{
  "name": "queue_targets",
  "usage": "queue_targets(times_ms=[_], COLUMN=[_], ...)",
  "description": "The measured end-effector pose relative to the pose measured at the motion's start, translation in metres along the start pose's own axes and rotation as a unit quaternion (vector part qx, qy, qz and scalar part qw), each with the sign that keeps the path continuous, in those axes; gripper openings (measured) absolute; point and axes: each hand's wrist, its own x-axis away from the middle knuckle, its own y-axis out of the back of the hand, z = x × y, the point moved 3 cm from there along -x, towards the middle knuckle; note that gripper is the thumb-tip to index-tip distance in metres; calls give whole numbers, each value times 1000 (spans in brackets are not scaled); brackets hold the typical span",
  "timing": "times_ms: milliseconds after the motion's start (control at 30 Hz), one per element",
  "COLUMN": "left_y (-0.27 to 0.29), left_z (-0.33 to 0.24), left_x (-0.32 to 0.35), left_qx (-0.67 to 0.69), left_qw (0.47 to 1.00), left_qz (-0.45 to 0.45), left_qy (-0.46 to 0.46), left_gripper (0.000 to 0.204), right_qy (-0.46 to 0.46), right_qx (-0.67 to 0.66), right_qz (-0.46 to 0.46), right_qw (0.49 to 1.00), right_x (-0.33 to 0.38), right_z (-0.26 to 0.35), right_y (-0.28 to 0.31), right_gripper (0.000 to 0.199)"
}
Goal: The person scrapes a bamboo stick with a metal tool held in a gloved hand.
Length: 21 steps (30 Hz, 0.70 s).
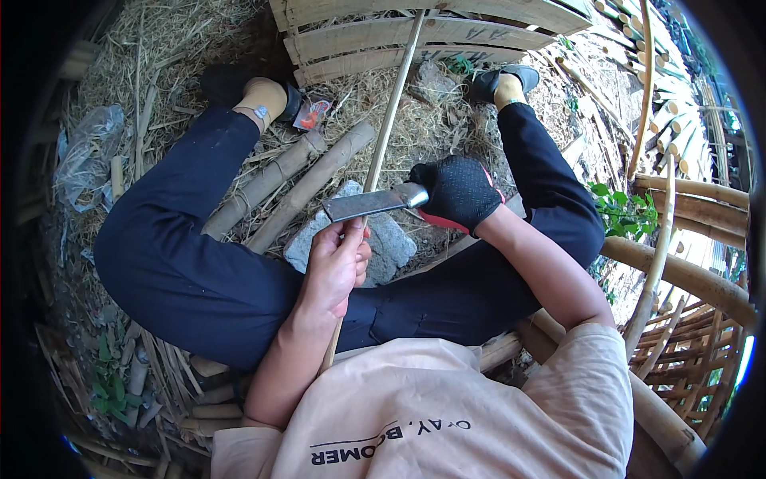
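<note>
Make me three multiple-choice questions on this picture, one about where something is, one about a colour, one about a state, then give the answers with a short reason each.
1. Where does the blade of the cleaver lie?
A. across the thin bamboo strip, just above the left hand
B. flat on the grey stone
C. stuck in the slatted panel

2. What colour is the glove on the right hand?
A. white
B. black with a red edge
C. yellow

3. How is the left hand?
A. gloved and open
B. bare and closed on the strip
C. resting flat on the knee

Answers:
1 A, the blade crosses the strip right over the left hand's fingers.
2 B, the glove is black with red at the cuff.
3 B, bare fingers wrap the strip below the blade.
</note>
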Motion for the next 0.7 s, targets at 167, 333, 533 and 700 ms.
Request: queue_targets(times_ms=[167,333,533,700], left_y=[1,2,2,0], left_z=[-2,0,-4,-5], left_x=[1,5,3,-1], left_qx=[8,1,-23,-31], left_qw=[1000,1000,999,999], left_qz=[5,23,-8,-19], left_qy=[0,0,-25,-37], left_gripper=[25,24,24,25], right_qy=[20,-133,-183,-112], right_qx=[1,44,36,-23], right_qz=[-28,-61,-83,-35], right_qw=[999,988,979,993], right_x=[-2,-15,-12,-1], right_z=[-2,-54,-68,-28], right_y=[2,25,36,21], right_gripper=[21,26,30,33])
